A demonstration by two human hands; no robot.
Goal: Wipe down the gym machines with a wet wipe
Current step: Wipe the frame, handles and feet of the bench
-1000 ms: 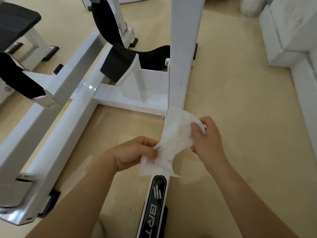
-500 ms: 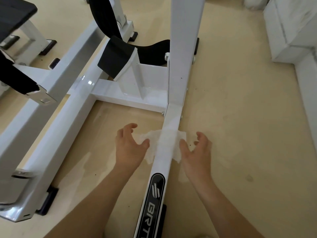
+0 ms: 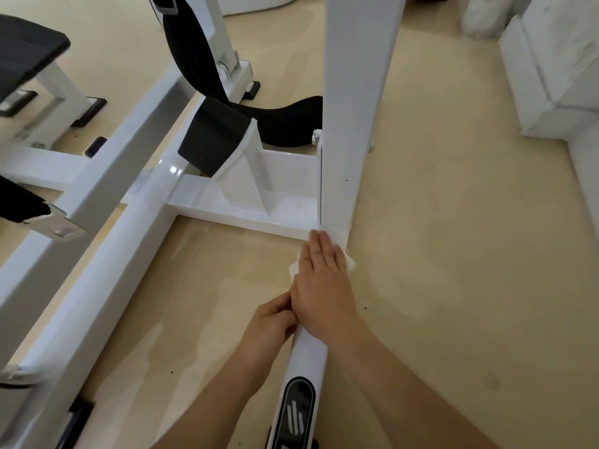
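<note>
Evidently the job is sitting at an early stage: one wipe is working on one rail, and I am judging that the post, crossbar and other frames are waiting their turn (nothing shows which of them are already clean). Nearest, the badge (image 3: 296, 413) is lying on the rail (image 3: 308, 354), which is running along the floor (image 3: 453, 286) away from the camera. Just beyond, the left hand (image 3: 272, 322) is tucking against the rail's left side with fingers curled; whether they are gripping the rail, a tail of wipe or nothing, I cannot tell. Touching it, the right hand (image 3: 321, 280) is lying flat, fingers straight and together, pressing the wipe (image 3: 293, 270) onto the rail top, corners sticking out either side. Its fingertips are reaching the foot of the post (image 3: 356, 108). Farther off, the crossbar (image 3: 240, 210) is joining a second frame (image 3: 107, 254), a black strap (image 3: 207, 140) is hanging above, and a bench (image 3: 26, 50) is standing far left.
</note>
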